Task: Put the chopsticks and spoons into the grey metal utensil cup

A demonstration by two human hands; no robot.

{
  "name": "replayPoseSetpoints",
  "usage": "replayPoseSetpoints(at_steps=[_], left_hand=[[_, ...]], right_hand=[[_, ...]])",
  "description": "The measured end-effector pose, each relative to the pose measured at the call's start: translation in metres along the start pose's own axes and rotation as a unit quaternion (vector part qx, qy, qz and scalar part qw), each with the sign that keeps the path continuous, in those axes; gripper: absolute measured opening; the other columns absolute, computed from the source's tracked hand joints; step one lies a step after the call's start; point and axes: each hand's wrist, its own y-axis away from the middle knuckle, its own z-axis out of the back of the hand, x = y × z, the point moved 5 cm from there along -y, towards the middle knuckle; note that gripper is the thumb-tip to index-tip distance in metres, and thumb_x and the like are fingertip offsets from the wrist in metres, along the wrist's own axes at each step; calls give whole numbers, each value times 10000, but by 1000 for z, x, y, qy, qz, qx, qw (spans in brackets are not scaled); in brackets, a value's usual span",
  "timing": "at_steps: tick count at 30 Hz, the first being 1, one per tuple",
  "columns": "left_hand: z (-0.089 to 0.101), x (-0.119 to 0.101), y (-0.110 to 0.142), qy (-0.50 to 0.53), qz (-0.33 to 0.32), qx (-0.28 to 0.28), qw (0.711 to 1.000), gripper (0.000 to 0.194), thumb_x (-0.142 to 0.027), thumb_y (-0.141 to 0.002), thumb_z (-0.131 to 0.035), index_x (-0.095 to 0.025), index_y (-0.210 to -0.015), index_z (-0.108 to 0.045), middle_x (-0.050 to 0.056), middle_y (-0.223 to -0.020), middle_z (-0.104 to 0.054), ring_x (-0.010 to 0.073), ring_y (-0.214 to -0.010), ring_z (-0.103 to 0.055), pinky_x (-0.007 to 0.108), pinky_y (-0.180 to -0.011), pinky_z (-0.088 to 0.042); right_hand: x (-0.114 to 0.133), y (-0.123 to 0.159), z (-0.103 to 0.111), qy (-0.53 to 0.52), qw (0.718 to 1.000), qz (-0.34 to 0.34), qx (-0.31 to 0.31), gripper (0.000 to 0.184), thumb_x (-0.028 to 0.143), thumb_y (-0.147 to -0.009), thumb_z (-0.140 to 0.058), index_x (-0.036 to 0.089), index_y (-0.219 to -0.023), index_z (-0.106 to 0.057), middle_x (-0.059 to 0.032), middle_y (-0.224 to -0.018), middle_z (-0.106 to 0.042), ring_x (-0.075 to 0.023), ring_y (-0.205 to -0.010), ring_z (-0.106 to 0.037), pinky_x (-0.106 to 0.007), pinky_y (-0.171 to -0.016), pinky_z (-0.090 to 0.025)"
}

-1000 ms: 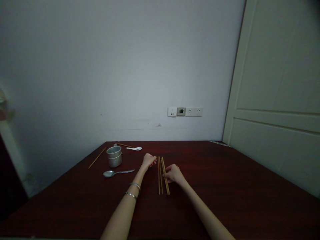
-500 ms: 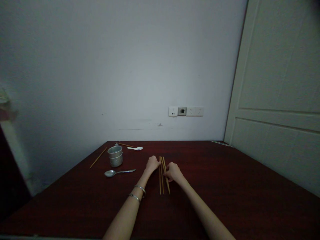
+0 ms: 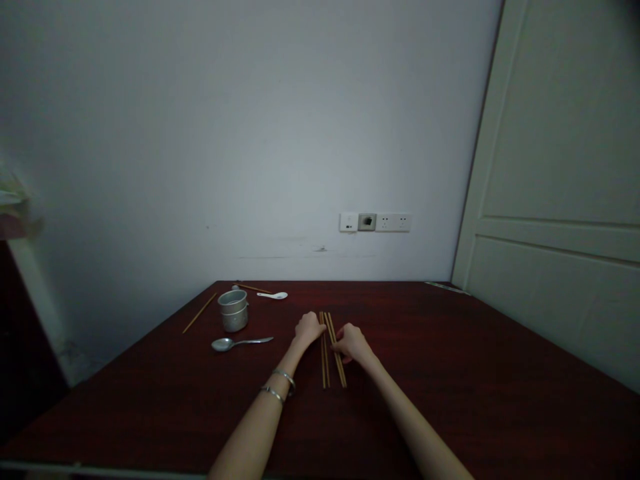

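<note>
Several wooden chopsticks lie lengthwise in front of me, in two close groups. My left hand [image 3: 310, 326] is closed at the far part of the left chopsticks [image 3: 324, 363], its thumb against them and the other fingers mostly hidden. From the right side, my right hand [image 3: 352, 343] pinches the right pair of chopsticks [image 3: 341, 367] near the middle. That pair slants, its near ends spread away from the left group. Two silver bangles circle my left wrist.
A metal cup [image 3: 234, 312] stands at the left, with a metal spoon [image 3: 235, 343] nearer me. Behind it are a white soup spoon [image 3: 273, 295] and a chopstick [image 3: 253, 288]; another chopstick [image 3: 200, 313] lies near the left edge. Wall sockets [image 3: 393, 222] are above the table [image 3: 425, 400].
My left hand has come right, from beside the left chopsticks onto them. My right hand keeps its pinch on the right pair. The whole view has shifted slightly.
</note>
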Motion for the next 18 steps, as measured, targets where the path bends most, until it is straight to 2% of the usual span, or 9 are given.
replayPoseSetpoints(at_steps=[6, 12, 18], left_hand=[[4, -4, 5, 7, 5, 6, 1000, 221, -323, -666, -564, -153, -793, -626, 140, -911, -653, 241, -834, -619, 256, -599, -431], [4, -3, 6, 4, 11, 3, 1000, 221, -317, -679, -563, -152, -808, -631, 145, -899, -655, 240, -858, -616, 256, -628, -436], [4, -4, 6, 3, 12, 3, 1000, 236, -317, -668, -566, -148, -818, -634, 156, -915, -650, 254, -858, -614, 276, -623, -440]], right_hand=[[0, -4, -5, -30, 999, -6, 12, 292, 117, -529, -634, 104, -806, -543, -149, -986, -598, -148, -482, -621, -177, -322, -457], [2, -6, -7, -32, 999, -17, 13, 303, 114, -527, -656, 107, -814, -561, -124, -960, -622, -137, -491, -626, -136, -317, -432], [3, -8, -9, -35, 999, -4, 19, 291, 116, -536, -645, 100, -817, -569, -117, -906, -638, -143, -465, -621, -159, -320, -449]])
